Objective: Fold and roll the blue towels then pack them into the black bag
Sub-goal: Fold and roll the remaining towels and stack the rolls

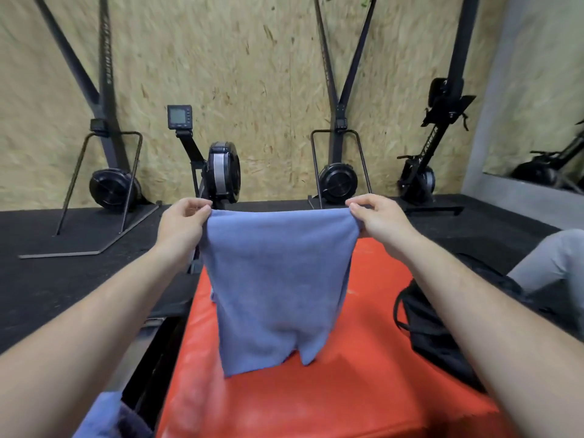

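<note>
Blue towel [278, 279] is hanging full length over the red mat [363, 374], lower hem just reaching the surface. Left hand [181, 221] is pinching one top corner, right hand [379, 218] is pinching the other, hands spread well apart and keeping the top edge taut. Looks like the folding step is just starting (nothing rolled on the mat). Next move probably calls for bringing the corners together evenly or laying it flat. Black bag [436, 330] is sitting on the mat's right side. More blue cloth [101, 415] is waiting bottom left.
</note>
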`<state>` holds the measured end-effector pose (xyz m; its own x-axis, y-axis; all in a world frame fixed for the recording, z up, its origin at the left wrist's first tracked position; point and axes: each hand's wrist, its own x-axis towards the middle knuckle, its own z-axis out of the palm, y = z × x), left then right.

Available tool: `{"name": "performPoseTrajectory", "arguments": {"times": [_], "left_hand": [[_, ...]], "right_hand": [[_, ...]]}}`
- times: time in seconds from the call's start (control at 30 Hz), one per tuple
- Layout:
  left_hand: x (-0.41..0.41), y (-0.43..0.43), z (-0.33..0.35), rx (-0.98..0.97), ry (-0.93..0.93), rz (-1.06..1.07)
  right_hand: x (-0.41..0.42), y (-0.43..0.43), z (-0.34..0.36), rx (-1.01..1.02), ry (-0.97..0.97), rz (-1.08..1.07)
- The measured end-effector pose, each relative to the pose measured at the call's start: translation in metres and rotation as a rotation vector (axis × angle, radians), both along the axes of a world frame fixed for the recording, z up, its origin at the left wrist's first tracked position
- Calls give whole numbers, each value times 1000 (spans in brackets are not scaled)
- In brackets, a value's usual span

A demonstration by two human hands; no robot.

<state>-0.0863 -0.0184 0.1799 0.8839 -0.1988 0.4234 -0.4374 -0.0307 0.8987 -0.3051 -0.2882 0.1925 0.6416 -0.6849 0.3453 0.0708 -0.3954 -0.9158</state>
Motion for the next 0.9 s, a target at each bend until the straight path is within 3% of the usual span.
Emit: {"name": "performPoseTrajectory", "arguments": {"times": [0.23, 0.4, 0.57, 0.73, 0.9], "left_hand": [[-5, -3, 47, -16, 53, -10], [-19, 2, 63, -49, 47, -58], [-28, 21, 63, -31, 43, -97], [-50, 40, 69, 11, -20, -174], [-65, 50, 80, 147, -151, -166]], "right_hand": [[-5, -2, 41, 12, -24, -32], [-21, 5, 57, 81, 26, 64], [-40, 12, 59, -45, 53, 11], [-63, 21, 64, -17, -2, 12], [-89, 28, 79, 119, -25, 234]]}}
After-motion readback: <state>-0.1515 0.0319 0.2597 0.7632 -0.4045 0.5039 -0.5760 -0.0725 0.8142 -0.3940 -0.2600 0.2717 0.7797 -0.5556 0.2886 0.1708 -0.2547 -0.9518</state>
